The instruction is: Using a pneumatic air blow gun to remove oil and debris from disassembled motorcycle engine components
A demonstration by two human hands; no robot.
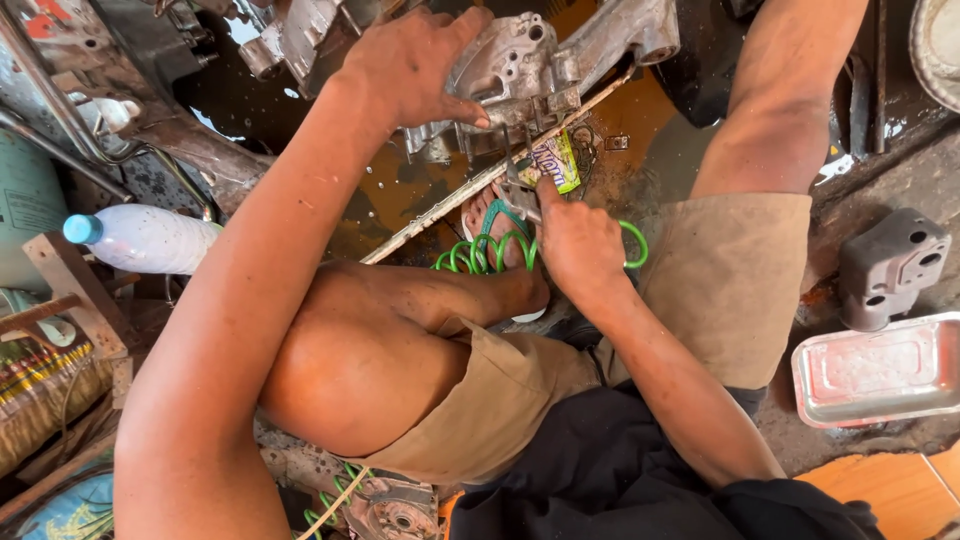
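My left hand [412, 62] rests on a grey cast-metal engine casing [520, 75] at the top of the view, fingers spread over its upper face and thumb pressed on its edge. My right hand [575, 245] is closed on a small grey tool [522, 198] fitted with a coiled green hose [487, 250], its tip pointing up at the underside of the casing. A small green and purple sachet [556, 160] lies just above that hand. I squat with both knees bent, one foot in a sandal beneath the hose.
A plastic bottle with a blue cap [140, 238] lies at left near wooden pieces. A shallow metal tray [880, 370] and a grey cast part [890, 265] sit at right. A thin rod [440, 215] runs diagonally over the wet, oily floor. Another casing [395, 510] lies at the bottom.
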